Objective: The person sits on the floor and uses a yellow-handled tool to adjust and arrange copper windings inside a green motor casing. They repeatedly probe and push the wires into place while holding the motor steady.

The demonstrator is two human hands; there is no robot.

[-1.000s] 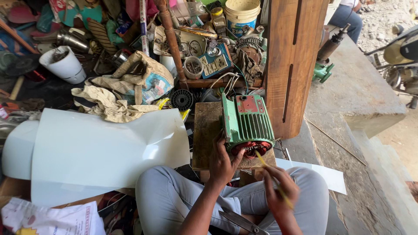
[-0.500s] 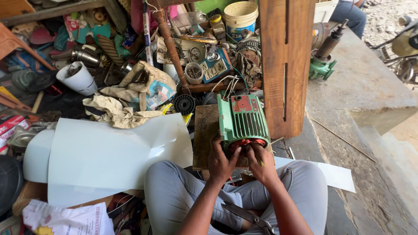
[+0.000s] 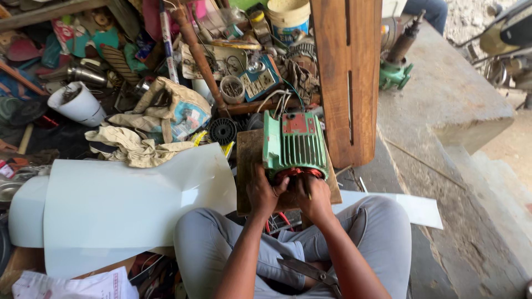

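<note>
Both hands, left (image 3: 265, 192) and right (image 3: 311, 195), together at green motor's (image 3: 295, 145) open end; likely heavy, rigid; grip finned casing.

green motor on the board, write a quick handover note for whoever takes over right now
Left hand: at the open near end of the green motor housing, fingers on the copper windings.
Right hand: beside it at the same opening, holding a thin stick-like tool; its tip is hidden.
Motor lies on a wooden board in front of the person's knees, white sheet to its left.
Done: end cover is off, windings exposed.
Left: work at the windings is unfinished; housing is open.
</note>
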